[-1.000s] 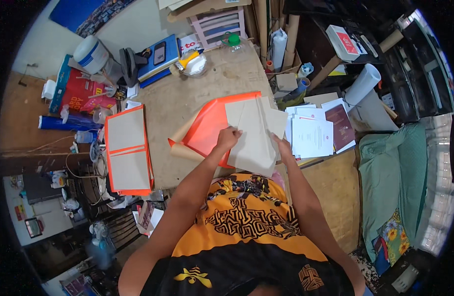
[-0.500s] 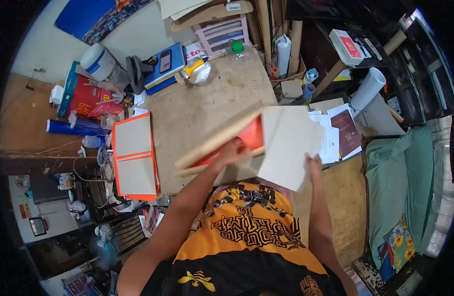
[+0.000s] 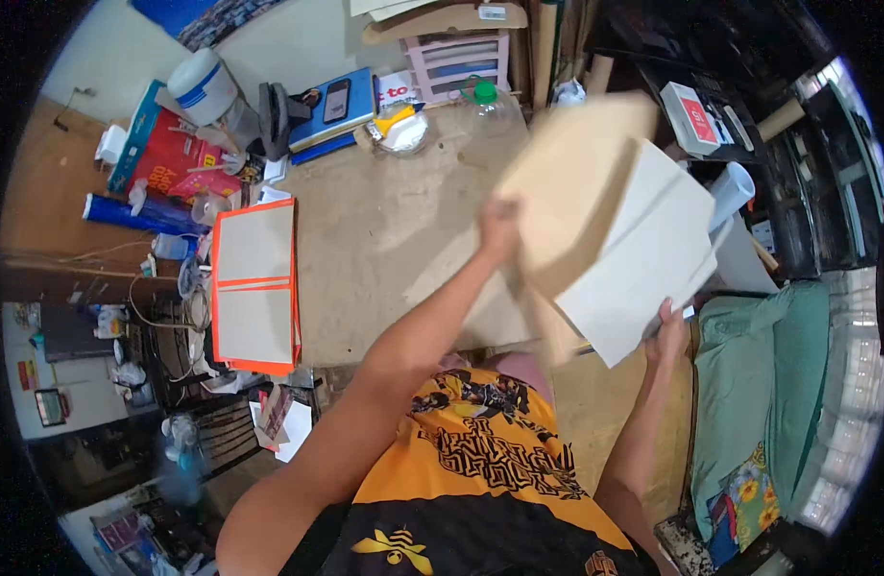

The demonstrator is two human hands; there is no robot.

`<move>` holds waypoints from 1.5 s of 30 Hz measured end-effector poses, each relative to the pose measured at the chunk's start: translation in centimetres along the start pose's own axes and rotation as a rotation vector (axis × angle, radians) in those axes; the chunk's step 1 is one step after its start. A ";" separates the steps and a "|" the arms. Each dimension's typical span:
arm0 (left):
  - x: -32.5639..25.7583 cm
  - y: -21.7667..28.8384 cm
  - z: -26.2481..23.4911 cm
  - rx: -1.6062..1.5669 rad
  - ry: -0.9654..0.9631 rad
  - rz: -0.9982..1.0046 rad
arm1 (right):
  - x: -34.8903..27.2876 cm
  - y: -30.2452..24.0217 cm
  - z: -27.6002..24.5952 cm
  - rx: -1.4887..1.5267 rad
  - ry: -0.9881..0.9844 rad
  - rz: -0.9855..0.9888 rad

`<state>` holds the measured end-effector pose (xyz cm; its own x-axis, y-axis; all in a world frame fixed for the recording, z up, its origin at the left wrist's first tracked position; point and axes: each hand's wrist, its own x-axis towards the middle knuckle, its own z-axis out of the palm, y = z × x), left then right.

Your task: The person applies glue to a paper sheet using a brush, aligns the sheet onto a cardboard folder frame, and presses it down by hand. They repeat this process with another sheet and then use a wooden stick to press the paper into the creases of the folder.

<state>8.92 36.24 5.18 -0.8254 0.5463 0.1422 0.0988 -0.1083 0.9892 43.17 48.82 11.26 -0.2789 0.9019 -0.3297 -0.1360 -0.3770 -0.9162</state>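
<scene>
My left hand [image 3: 499, 230] is closed on the left edge of a large cream-coloured board [image 3: 576, 163], raised and tilted over the right part of the table and blurred by motion. In my right hand [image 3: 666, 334] are pale grey boards [image 3: 643, 254], pinched at their lower right edge. These overlap one another, slanting in front of the cream board and covering part of it. At the table's left edge lies an orange-edged cover [image 3: 255, 278] with two pale panels, apart from both hands.
The brown table [image 3: 394, 230] holds a blue book with a phone [image 3: 336, 100], a bowl with a yellow-handled brush [image 3: 400, 127] and a green-capped bottle [image 3: 484, 106] along its back. A white roll [image 3: 733, 187] stands at right, near green cloth [image 3: 749, 384].
Both hands have moved right, the left one also up. The cream board has swung upright, its red inner side no longer showing. The pale boards have shifted right and fanned apart.
</scene>
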 end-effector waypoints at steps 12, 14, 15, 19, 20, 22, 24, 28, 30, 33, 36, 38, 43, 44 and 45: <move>-16.8 -3.9 -19.4 -0.220 1.186 -0.877 | 1.7 20.9 23.8 -0.822 -0.425 0.039; -18.6 -4.8 -21.2 -0.364 1.158 -0.859 | 0.2 20.4 24.8 -0.704 -0.694 -0.237; -19.7 -5.4 -22.5 -0.520 1.108 -0.826 | -1.0 19.5 25.0 -0.704 -0.713 -0.233; -21.4 -3.4 -23.5 -0.832 0.807 -0.854 | -0.4 17.9 20.0 -1.211 -0.135 -0.581; -20.9 -2.9 -23.4 -0.833 0.797 -0.872 | 0.5 18.5 17.7 -1.238 -0.300 -0.302; -20.1 -1.5 -23.3 -0.870 0.713 -0.876 | 3.9 17.7 15.8 -1.023 -0.346 -0.052; -20.2 -0.9 -25.1 -0.913 0.693 -0.925 | 2.2 17.2 16.0 -0.610 -0.481 0.204; -20.0 -2.4 -27.1 -0.943 0.616 -0.915 | -0.7 12.8 19.1 -0.399 -0.571 0.216; -20.3 -1.8 -26.5 -0.780 0.599 -1.027 | -0.8 13.6 17.1 -0.603 -0.586 0.280; -20.6 -1.1 -27.7 -0.647 0.604 -1.166 | 0.3 14.6 14.2 -0.866 -0.599 0.302; -20.8 -0.2 -31.1 -0.571 0.596 -1.140 | 0.1 14.2 13.7 -0.984 -0.628 0.478; -20.0 -0.2 -33.7 -0.488 0.496 -0.981 | 0.7 14.7 12.7 -1.011 -0.627 0.389; -20.1 -2.5 -40.9 0.433 0.113 -0.758 | -0.4 16.0 13.1 -1.100 -0.658 0.079; -20.1 -2.2 -40.7 0.733 -0.052 -0.739 | -0.7 16.4 12.5 -1.168 -0.620 0.066; -19.5 -1.8 -40.3 1.029 -0.224 -0.699 | -0.5 16.7 11.9 -1.164 -0.629 0.057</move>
<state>2.41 -7.68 -0.81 -0.7740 0.3650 -0.5174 0.1495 0.8994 0.4108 29.75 39.59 -1.23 -0.6901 0.5212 -0.5022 0.6923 0.2731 -0.6679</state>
